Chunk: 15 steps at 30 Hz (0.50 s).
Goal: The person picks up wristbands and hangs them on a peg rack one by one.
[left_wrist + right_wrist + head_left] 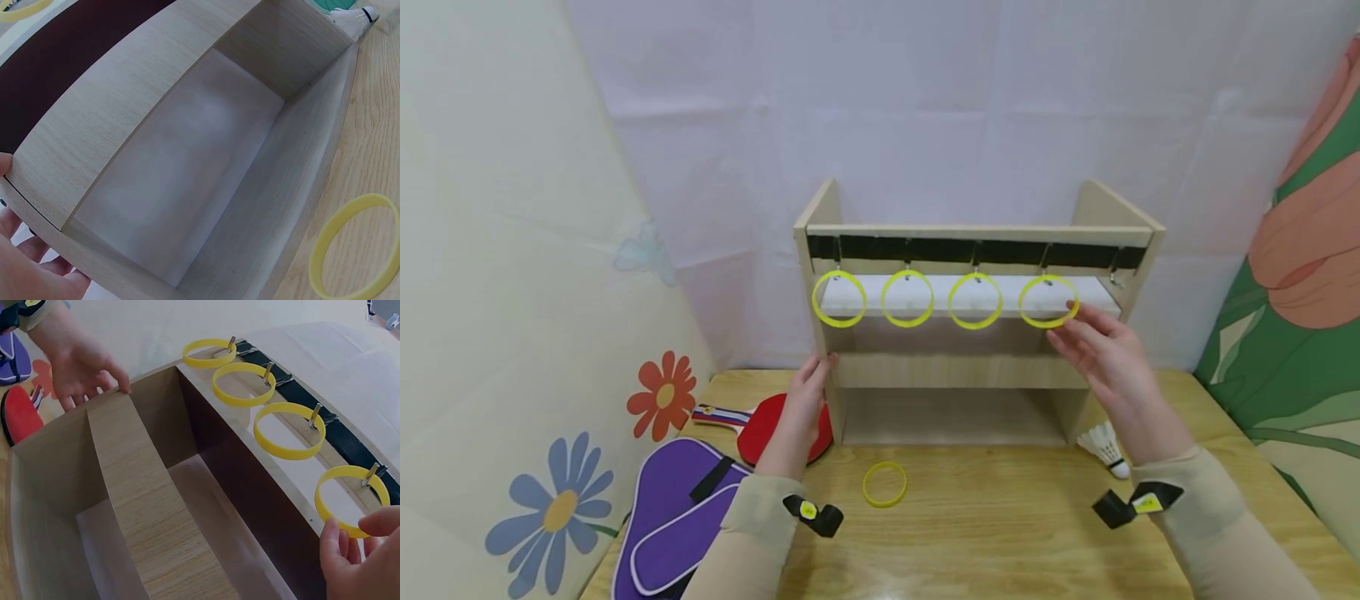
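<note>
Several yellow rings hang from hooks along a black strip [943, 250] on a small wooden shelf [958, 372]. My right hand [1105, 350] pinches the lower edge of the rightmost hanging ring [320, 495] between thumb and fingers; this ring is still on its hook. Further right, the last hook [1116, 279] carries no ring. My left hand [808, 387] grips the shelf's left side panel, thumb at the front edge and fingers on the outer face [37, 269]. Another yellow ring [884, 485] lies flat on the table in front of the shelf.
On the table [970, 533], a red table tennis paddle [771, 429] lies left of the shelf, partly behind my left forearm. A purple paddle case [673, 492] is nearer the front left. A white shuttlecock [1103, 448] rests by the shelf's right side.
</note>
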### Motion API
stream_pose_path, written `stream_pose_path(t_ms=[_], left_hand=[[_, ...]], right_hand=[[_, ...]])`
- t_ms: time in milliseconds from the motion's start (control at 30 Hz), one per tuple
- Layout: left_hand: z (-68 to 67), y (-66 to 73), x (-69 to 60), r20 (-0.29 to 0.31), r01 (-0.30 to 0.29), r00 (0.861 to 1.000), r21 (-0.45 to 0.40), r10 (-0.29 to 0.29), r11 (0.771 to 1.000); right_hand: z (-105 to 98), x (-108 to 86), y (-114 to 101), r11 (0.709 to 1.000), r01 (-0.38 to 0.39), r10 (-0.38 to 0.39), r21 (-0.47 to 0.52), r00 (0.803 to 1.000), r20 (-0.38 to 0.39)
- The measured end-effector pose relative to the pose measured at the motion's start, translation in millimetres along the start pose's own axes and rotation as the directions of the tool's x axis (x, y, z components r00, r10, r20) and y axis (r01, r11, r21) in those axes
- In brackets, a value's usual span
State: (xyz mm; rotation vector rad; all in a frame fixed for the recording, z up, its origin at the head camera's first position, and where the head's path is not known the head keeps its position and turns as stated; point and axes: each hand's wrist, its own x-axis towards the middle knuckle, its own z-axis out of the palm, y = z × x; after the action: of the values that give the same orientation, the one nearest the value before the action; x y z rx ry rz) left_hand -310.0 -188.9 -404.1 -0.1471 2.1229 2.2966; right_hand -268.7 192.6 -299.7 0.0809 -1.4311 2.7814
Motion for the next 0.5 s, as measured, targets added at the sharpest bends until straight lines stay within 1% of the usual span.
stream_pose_path(t_ms=[100, 267, 500], left_hand=[[-0.7, -0.1, 0.3, 0.005, 0.002, 1.000, 0.000, -0.002, 1.000], [0.2, 0.6, -1.6, 0.004, -0.002, 1.000, 0.002, 0.002, 1.000], [0.7, 1.0, -3.2, 0.010, -0.016, 1.000, -0.001, 0.016, 1.000]], right_hand=[[0.7, 0.1, 1.5, 1.000, -0.015, 0.015, -0.005, 1.000, 0.003], [1.1, 0.7, 5.3, 1.000, -0.002, 0.002, -0.013, 1.000, 0.030], [1.2, 1.3, 7.6, 0.999, 0.001, 0.000, -0.035, 1.000, 0.025]])
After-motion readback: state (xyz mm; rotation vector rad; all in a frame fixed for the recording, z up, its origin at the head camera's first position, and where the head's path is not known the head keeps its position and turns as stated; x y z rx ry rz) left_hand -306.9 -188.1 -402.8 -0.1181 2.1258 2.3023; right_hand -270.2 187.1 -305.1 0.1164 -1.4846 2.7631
